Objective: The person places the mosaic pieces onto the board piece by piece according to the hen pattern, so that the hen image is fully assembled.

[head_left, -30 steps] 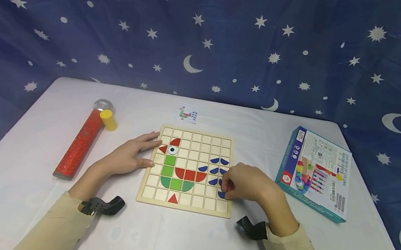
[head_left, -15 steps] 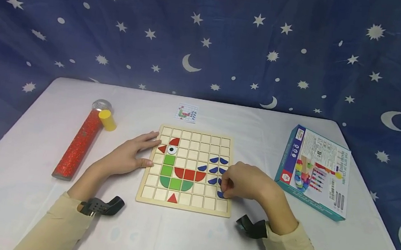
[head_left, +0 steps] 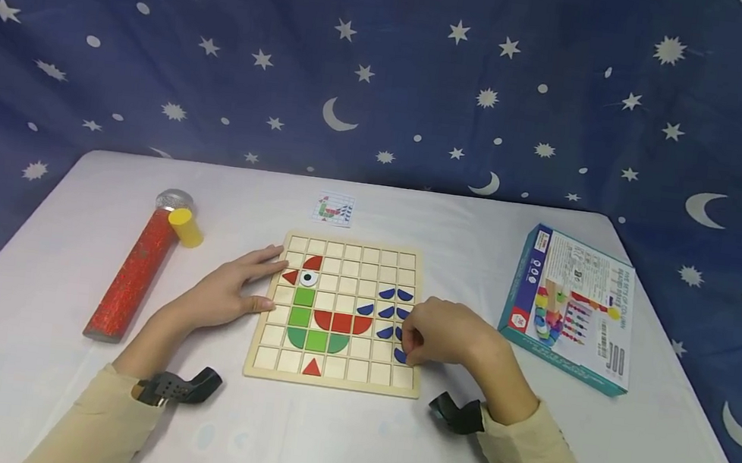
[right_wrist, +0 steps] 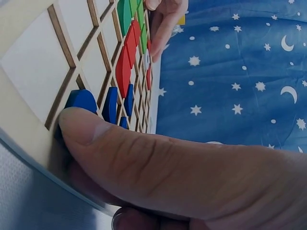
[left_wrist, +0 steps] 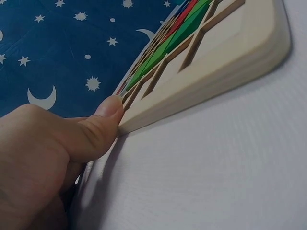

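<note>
A square wooden grid board (head_left: 326, 382) lies on the table, with flat coloured pieces in its cells forming a bird. My left hand (head_left: 222, 295) rests along the left edge, fingers extended and thumb touching the rim, as the left wrist view also shows. At the lower right, my right hand (head_left: 445, 335) pinches a blue half-round piece (head_left: 400, 356) in its cell; the thumb covers part of that piece (right_wrist: 79, 99) in the right wrist view. Several other blue pieces (head_left: 385, 312) sit nearby, some partly hidden by this hand. Red pieces (head_left: 342, 323) and green pieces (head_left: 299, 316) fill cells further left.
Behind the board lies a small picture card (head_left: 334, 210) with a similar bird. A red glittery tube with a silver top (head_left: 132, 277) and a yellow cylinder (head_left: 186, 229) are at the left. A flat toy box (head_left: 571, 308) lies at the right.
The head view has shifted slightly, so the whole scene sits a little further left. Both hands keep their places on the board, and no piece has visibly moved.
</note>
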`<action>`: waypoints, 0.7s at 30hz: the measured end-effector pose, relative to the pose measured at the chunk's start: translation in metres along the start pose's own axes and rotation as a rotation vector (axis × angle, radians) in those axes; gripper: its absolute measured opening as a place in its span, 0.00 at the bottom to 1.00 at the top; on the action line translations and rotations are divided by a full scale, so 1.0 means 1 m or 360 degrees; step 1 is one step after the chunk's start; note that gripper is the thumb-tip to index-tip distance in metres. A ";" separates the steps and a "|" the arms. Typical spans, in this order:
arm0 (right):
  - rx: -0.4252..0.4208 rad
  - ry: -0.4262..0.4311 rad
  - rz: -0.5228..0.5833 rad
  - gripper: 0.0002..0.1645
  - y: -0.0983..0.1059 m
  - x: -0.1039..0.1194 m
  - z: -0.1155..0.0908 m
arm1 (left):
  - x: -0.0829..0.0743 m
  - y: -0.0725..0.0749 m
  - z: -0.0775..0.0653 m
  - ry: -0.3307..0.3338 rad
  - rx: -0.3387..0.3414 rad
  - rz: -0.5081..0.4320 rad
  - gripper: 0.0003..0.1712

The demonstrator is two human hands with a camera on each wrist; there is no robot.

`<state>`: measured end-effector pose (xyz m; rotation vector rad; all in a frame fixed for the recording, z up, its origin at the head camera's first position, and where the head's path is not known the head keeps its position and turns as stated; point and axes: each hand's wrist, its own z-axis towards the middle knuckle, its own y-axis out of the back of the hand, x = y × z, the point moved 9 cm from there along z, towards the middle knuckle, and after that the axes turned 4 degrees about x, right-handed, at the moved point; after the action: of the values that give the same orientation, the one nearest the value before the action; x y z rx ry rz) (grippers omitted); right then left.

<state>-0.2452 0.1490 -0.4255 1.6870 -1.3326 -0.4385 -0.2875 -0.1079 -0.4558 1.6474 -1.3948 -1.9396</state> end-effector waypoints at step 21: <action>-0.0391 0.0001 0.0085 0.17 0.036 -0.046 -0.002 | 0.001 -0.012 0.006 -0.0017 -0.0039 -0.0062 0.41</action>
<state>-0.2808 0.1910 -0.4062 1.4457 -1.2647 -0.5471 -0.2884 -0.0994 -0.4666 1.6677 -1.3470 -1.9811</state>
